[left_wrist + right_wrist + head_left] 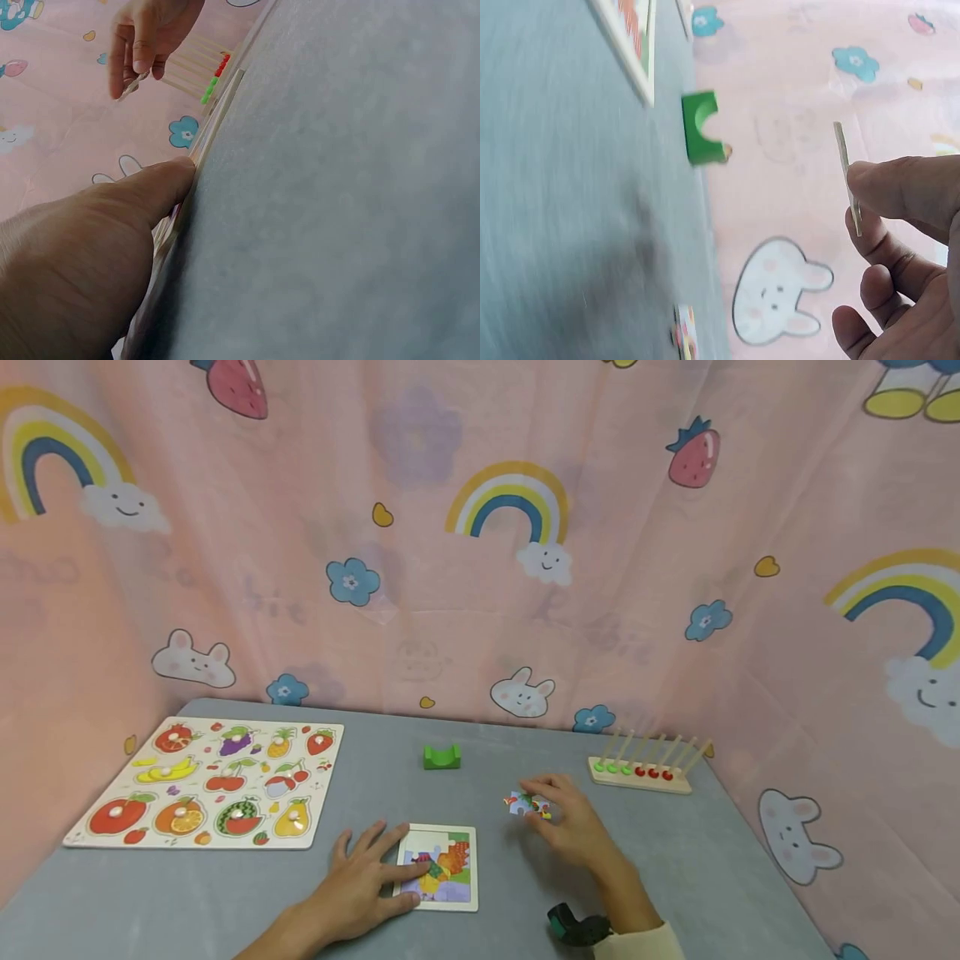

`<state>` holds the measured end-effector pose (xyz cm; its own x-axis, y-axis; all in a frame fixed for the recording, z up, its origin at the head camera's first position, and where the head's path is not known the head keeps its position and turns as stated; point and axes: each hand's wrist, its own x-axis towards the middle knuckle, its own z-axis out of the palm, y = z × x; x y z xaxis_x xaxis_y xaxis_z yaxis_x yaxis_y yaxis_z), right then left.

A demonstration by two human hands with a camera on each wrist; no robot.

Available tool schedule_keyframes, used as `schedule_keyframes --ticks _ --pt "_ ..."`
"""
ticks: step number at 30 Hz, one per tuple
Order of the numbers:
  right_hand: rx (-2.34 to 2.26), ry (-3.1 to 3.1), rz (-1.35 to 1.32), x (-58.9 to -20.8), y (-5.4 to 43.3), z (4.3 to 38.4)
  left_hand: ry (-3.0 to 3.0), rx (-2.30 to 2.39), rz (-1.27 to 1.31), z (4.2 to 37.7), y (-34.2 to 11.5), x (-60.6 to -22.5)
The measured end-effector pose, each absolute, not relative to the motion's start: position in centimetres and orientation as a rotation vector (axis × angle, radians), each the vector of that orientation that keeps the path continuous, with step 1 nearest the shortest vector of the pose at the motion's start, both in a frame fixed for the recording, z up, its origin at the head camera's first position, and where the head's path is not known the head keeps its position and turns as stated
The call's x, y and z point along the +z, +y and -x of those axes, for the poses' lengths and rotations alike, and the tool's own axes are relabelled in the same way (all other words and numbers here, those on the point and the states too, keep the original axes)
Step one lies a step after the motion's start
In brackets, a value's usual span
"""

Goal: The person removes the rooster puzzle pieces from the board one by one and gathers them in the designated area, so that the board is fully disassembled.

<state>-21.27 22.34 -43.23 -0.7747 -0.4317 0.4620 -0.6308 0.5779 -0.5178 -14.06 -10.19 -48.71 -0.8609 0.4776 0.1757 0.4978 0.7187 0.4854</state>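
My left hand [360,887] lies with fingers spread over the left side of a small framed jigsaw puzzle [472,900], one fingertip on its colourful picture. In the left wrist view, the thumb [161,189] of that hand rests along the frame's edge. Right of the puzzle, my right hand [566,822] is raised over the table and pinches a jigsaw piece [516,802] between thumb and fingers. The right wrist view shows that piece [841,146] edge-on as a thin pale strip, with the other fingers loosely curled below.
A fruit peg board [318,777] lies at the left. A green notched block [442,758] stands beyond the puzzle. At back right is a wooden peg rack [637,780] with green and red beads. A small colourful flat thing [685,330] shows low in the right wrist view.
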Motion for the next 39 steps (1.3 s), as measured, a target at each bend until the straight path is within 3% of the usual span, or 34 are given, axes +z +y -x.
schedule_keyframes --ticks 16,39 --pt "0.856 -2.476 -0.902 -44.3 27.8 23.0 -2.888 -0.846 0.819 14.1 -10.2 -48.6" --pt "0.897 -2.695 -0.62 -47.0 30.5 23.8 -2.894 -0.834 0.818 14.2 -10.2 -48.7"
